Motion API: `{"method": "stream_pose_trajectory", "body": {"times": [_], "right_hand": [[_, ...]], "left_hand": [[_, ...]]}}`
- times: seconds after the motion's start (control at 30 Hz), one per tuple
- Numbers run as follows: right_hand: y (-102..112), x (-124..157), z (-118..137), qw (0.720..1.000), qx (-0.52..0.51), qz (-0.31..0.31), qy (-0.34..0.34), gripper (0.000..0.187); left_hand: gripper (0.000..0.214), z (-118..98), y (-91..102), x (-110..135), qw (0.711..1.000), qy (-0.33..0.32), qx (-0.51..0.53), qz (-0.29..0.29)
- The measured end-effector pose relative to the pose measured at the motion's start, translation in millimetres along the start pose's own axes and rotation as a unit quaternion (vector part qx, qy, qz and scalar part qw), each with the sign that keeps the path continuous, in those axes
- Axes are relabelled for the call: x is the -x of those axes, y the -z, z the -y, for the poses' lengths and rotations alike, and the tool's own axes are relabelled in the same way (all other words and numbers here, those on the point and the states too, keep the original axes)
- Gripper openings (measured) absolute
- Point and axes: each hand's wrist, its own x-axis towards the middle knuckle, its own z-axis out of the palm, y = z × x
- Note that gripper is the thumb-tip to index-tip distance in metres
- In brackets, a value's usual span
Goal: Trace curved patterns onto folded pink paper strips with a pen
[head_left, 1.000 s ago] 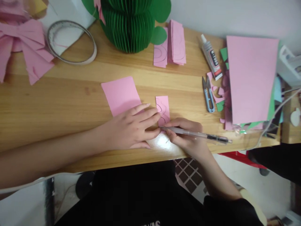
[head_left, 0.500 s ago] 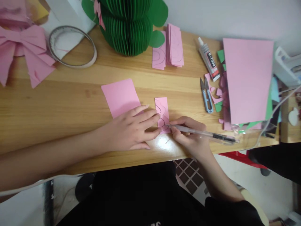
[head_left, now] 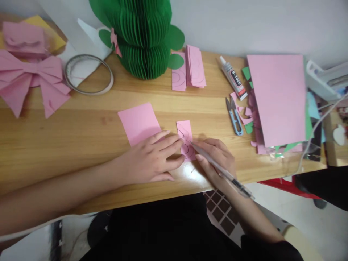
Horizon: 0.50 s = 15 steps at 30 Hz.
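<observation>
Pink and curve-marked, a paper strip (head_left: 186,131) lies between your left hand (head_left: 152,159) and right hand (head_left: 221,153), near the desk's (head_left: 92,127) front edge. Your left is spread flat, covering part of a pink sheet (head_left: 140,119), fingertips on the strip; your right pinches a clear pen (head_left: 214,163), tip at the strip's right edge.

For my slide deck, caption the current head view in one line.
Right hand holding a pen at a curve-marked pink paper strip, left hand spread at its edge.
</observation>
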Motion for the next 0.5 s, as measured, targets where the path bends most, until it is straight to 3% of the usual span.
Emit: {"method": "stream_pose_trajectory", "body": {"times": [0.07,0.2,0.4,0.5], "right_hand": [[1,2,-2,0.999,0.035,0.010,0.032,0.021],[1,3,-4,0.999,0.027,0.014,0.026,0.023],[1,-7,-4,0.996,-0.081,0.008,-0.040,0.018],[0,-15,-3,0.982,-0.155,-0.010,-0.109,0.014]], "left_hand": [[0.047,-1,0.3,0,1.000,0.002,0.000,0.001],[0.044,-1,-1.3,-2,1.000,-0.015,0.012,-0.015],[0.044,1,-4.8,-9,0.998,-0.042,0.040,-0.036],[0.045,3,-3.6,-11,0.998,-0.043,0.045,-0.030]]}}
